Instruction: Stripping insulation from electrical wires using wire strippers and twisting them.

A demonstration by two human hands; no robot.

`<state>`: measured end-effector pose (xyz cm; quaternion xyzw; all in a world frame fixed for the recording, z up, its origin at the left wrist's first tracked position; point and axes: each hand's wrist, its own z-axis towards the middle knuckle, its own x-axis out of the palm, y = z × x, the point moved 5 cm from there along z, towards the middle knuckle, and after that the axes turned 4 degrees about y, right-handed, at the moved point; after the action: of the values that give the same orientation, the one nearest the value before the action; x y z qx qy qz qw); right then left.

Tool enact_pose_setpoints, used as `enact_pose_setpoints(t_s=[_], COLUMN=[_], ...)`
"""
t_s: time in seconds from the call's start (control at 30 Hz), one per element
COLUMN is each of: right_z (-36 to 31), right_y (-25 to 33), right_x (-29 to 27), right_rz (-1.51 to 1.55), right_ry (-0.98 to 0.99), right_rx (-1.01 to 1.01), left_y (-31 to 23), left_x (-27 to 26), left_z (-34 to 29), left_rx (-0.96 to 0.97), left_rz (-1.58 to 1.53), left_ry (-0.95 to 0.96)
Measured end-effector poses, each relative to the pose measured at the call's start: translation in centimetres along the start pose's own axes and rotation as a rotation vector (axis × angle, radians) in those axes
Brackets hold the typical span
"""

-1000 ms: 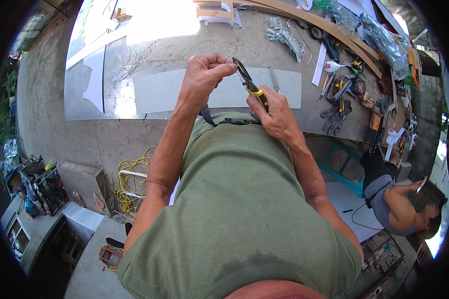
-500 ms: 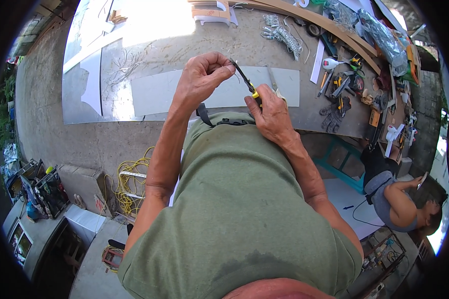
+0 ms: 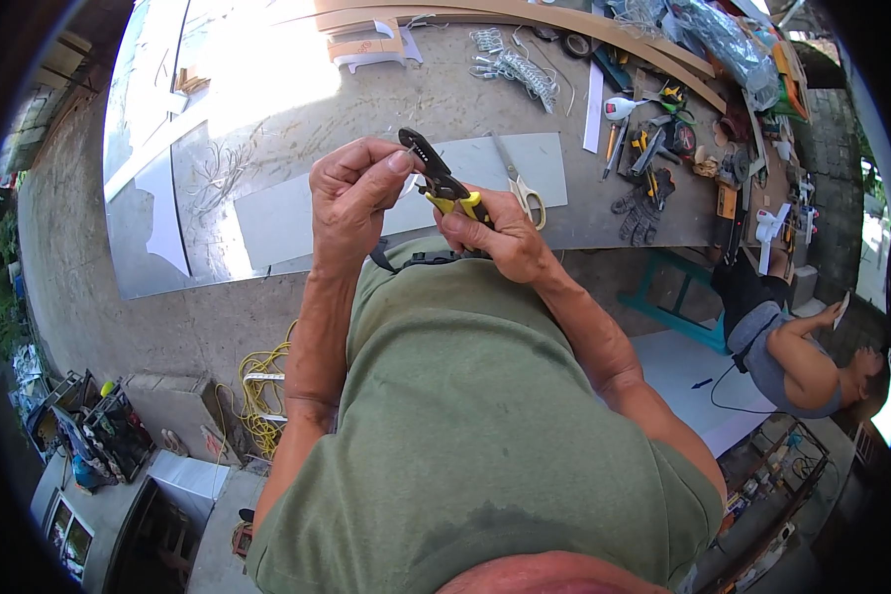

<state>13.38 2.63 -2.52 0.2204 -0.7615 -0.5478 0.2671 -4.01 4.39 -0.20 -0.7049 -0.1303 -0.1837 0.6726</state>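
Observation:
Wrapped around the yellow-and-black handles of a wire stripper (image 3: pixel 445 184) is my right hand (image 3: pixel 506 241). The tool's black notched jaws point away from me and lean left. My left hand (image 3: pixel 349 206) is closed in a pinch right beside the jaws, thumb against fingers. A thin pale wire (image 3: pixel 410 185) hangs in a short curve by the pinch; its end at the jaws is too small to make out. Both hands are over the near edge of a long light-grey panel (image 3: pixel 277 223). Scissors with cream handles (image 3: pixel 522 188) lie on it, just beyond my right hand.
The workbench (image 3: pixel 416 99) carries loose wire offcuts (image 3: pixel 218 178) at left and a bundle of bound wires (image 3: pixel 527 81) farther back. Hand tools and a grey glove (image 3: pixel 643 213) crowd its right side. A seated person (image 3: pixel 797 356) is at far right, near a green stool (image 3: pixel 675 295).
The wire stripper has turned, so its notched jaws now show broadly. My left hand has come closer to the tool's head. The whole view has shifted, and the scissors show more fully.

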Motion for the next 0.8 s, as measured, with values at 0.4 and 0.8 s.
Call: enact_pose_setpoints(t_s=[0.4,0.8], right_z=[0.4,0.7], right_y=[-0.7,-5.3], right_x=[1.4,-7.3], right_rz=[0.493,0.444], right_ry=[-0.002,-0.317], right_rx=[0.050,-0.011], left_y=[1.7,1.4], left_x=[-1.0,-3.3], left_z=[1.0,-1.1], left_rx=[-0.035,0.010], left_rz=[-0.091,-0.165], left_ry=[-0.002,-0.003])
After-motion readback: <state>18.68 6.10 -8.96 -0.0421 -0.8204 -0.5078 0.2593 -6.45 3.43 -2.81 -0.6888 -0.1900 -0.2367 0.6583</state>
